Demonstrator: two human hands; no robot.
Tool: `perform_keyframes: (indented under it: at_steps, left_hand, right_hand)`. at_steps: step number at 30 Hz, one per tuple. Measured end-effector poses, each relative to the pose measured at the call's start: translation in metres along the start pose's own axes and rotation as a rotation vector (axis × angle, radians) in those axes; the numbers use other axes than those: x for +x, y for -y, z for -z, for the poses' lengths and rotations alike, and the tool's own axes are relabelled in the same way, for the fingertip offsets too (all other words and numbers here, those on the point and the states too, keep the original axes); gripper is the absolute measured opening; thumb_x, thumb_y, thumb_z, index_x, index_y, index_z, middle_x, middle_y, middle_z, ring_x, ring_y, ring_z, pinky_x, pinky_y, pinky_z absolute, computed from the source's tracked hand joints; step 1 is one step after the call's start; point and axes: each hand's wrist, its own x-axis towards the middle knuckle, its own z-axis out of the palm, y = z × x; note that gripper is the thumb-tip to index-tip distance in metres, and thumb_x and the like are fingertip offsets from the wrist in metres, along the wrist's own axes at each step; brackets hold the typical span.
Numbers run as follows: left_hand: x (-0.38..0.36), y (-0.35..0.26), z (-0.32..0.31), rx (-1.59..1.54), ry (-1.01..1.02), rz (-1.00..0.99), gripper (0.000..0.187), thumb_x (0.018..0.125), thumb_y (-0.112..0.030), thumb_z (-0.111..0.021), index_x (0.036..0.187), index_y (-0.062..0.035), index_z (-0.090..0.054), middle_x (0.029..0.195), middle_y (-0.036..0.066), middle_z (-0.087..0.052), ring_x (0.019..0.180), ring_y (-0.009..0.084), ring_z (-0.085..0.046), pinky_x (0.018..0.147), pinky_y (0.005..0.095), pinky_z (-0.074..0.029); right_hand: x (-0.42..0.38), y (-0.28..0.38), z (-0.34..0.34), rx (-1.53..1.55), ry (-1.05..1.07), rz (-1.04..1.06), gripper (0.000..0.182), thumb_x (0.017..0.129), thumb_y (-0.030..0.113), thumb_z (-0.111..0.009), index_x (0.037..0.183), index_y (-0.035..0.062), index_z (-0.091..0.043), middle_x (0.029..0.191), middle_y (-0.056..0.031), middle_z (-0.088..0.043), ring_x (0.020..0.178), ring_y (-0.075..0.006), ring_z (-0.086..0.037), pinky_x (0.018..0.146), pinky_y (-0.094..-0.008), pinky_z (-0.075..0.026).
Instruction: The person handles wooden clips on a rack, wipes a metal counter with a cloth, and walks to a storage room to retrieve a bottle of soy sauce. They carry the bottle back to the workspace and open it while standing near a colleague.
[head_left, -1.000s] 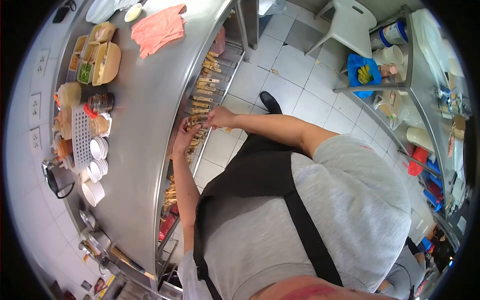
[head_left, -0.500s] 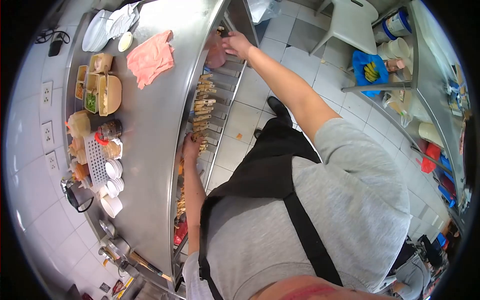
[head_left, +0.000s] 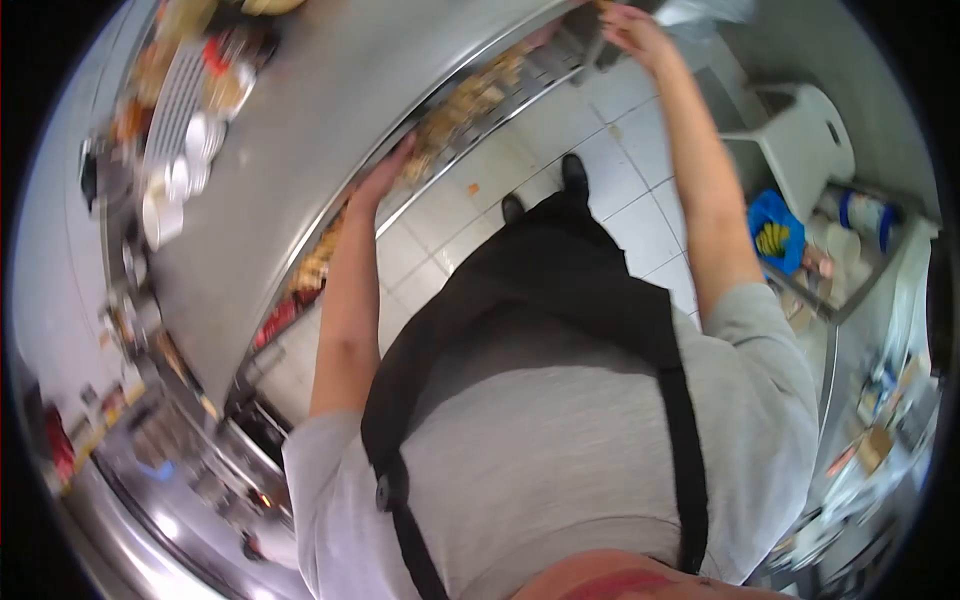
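Under the front edge of the steel counter (head_left: 285, 130), a row of wooden clothespins (head_left: 470, 105) sits along a metal rack, blurred by motion. My left hand (head_left: 380, 178) is at this row, its fingers stretched along the counter's edge and partly in shadow; I see nothing held in it. At the top of the view, past the far end of the row, my right hand (head_left: 637, 38) is raised with its fingers closed together. A small tan piece shows at its fingertips, too blurred and cut off to name.
White bowls (head_left: 190, 155) and a perforated tray (head_left: 175, 105) stand on the counter's left side. At the right are a white chair (head_left: 800, 135) and a shelf with a blue bag (head_left: 777, 230) holding something yellow. Tiled floor (head_left: 625, 190) lies around my feet.
The view has turned and shifted along the counter. My right hand has come away from the far end of the rack, beyond the counter edge. My left hand stays beside the clothespins.
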Motion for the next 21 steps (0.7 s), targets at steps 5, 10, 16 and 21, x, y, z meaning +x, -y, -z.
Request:
perform_keyframes:
  at_steps: [5,10,16,21]
  left_hand:
    - [-0.041,0.058,0.028,-0.167,-0.236,0.163,0.051,0.078,-0.046,-0.046,0.109,-0.0058,-0.048,0.108,0.009,-0.051,0.1,0.0242,-0.047,0.089,0.0338,-0.035]
    - [-0.069,0.097,0.032,-0.309,-0.232,0.272,0.05,0.078,-0.047,-0.042,0.109,-0.0076,-0.047,0.109,0.008,-0.051,0.101,0.0235,-0.046,0.09,0.0334,-0.035]
    - [-0.092,0.101,0.043,-0.45,-0.246,0.29,0.05,0.079,-0.048,-0.038,0.11,-0.0098,-0.046,0.11,0.006,-0.05,0.103,0.0226,-0.044,0.092,0.033,-0.034]
    - [-0.1,0.06,0.079,0.019,0.247,0.435,0.055,0.077,-0.053,-0.042,0.109,-0.0099,-0.05,0.108,0.007,-0.052,0.1,0.0213,-0.047,0.087,0.0324,-0.037]
  right_hand:
    - [-0.101,0.012,-0.075,-0.389,-0.028,-0.257,0.016,0.087,0.015,-0.044,0.097,0.0081,-0.054,0.076,0.0033,-0.053,0.061,-0.0047,-0.048,0.054,-0.0168,-0.042]
    - [-0.165,-0.048,-0.129,-0.298,-0.015,-0.556,0.01,0.085,0.013,-0.045,0.095,0.0126,-0.049,0.077,-0.0026,-0.06,0.051,-0.0046,-0.046,0.048,-0.0182,-0.041]
    - [-0.181,-0.097,-0.228,-0.375,0.299,-0.77,0.016,0.084,0.018,-0.048,0.099,0.0171,-0.044,0.077,-0.0067,-0.06,0.054,-0.005,-0.048,0.049,-0.0171,-0.038]
    - [-0.172,-0.132,-0.313,-0.486,0.601,-0.769,0.016,0.085,0.018,-0.048,0.1,0.0128,-0.045,0.073,-0.0045,-0.058,0.057,-0.0042,-0.048,0.05,-0.0163,-0.037]
